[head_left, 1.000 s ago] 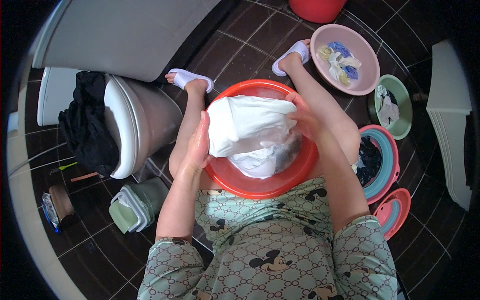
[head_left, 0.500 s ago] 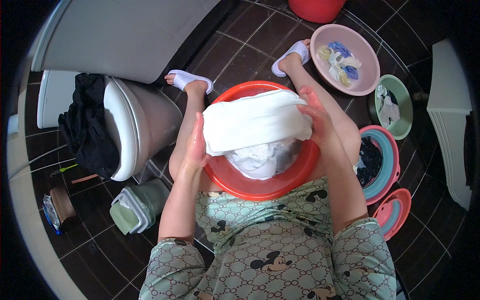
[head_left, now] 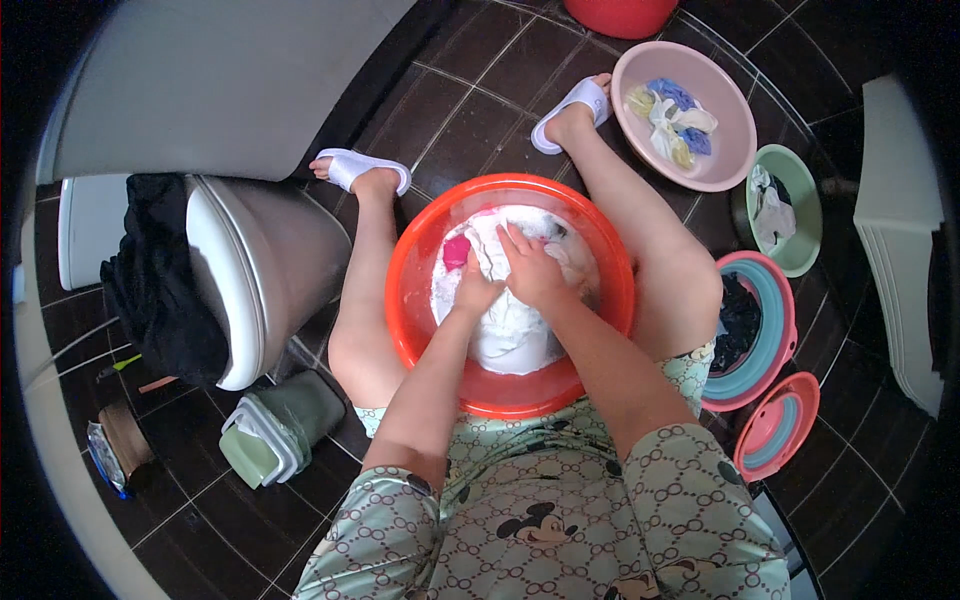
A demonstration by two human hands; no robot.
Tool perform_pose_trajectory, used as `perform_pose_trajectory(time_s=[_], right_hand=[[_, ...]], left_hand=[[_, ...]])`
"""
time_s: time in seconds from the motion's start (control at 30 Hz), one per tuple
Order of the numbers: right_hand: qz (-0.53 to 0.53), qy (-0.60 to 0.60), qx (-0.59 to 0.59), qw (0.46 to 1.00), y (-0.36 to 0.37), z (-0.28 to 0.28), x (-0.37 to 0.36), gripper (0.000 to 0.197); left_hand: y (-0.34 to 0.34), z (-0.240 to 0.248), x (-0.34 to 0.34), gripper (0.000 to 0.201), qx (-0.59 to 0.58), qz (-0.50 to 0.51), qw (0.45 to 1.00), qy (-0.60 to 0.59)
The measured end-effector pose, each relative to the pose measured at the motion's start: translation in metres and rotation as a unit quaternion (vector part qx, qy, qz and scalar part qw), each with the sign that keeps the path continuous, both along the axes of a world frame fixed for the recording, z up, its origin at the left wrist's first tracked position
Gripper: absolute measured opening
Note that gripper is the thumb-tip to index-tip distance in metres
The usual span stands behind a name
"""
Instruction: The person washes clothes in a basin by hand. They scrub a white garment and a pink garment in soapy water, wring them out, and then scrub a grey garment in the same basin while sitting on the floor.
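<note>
A red basin (head_left: 398, 310) sits between my knees with sudsy water and white laundry in it. Inside it, my left hand (head_left: 479, 288) and my right hand (head_left: 532, 272) are close together, both gripping a bunched white cloth (head_left: 488, 243). Some fingers of the left hand are hidden by the cloth; those of the right lie bent across it. Wet white fabric (head_left: 508, 340) bulges up just below my wrists. A bright pink piece (head_left: 457, 252) shows at the left of the suds.
A pink basin (head_left: 740, 120) and a green basin (head_left: 808, 235) of clothes stand to the right, above a pink-and-blue basin (head_left: 778, 330) with dark laundry. Black clothing (head_left: 165, 280) drapes over the toilet (head_left: 275, 270) at left, near a lidded bin (head_left: 270, 440).
The white cloth, held stretched above the basin before, is now lowered into it and bunched. Both hands have come down and together, and the pink piece has come into sight.
</note>
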State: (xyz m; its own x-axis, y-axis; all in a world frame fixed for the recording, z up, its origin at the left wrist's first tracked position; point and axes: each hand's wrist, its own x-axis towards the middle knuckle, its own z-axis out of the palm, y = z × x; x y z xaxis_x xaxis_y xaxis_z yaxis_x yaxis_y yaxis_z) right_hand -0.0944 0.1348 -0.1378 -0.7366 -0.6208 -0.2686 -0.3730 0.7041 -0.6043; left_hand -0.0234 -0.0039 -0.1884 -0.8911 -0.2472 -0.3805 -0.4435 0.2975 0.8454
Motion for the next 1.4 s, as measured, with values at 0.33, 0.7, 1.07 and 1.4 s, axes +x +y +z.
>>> perform_pose_trajectory(time_s=[0.33,0.7,1.07,1.4], right_hand=[[-0.019,-0.119,0.082,0.989,-0.018,-0.041,-0.001,0.042],[0.030,-0.118,-0.066,0.990,0.010,0.014,-0.048,0.048],[0.161,-0.247,0.040,0.955,0.074,0.095,-0.067,0.038],[-0.230,-0.234,-0.424,0.844,0.033,0.025,-0.029,0.041]], left_hand=[[-0.019,-0.048,-0.002,0.080,-0.132,-0.088,0.956,-0.247],[-0.057,0.090,-0.023,0.080,-0.072,-0.123,0.978,-0.156],[-0.073,0.169,-0.002,0.066,-0.255,-0.346,0.894,-0.129],[-0.028,0.128,0.008,0.052,0.582,0.219,0.783,-0.004]])
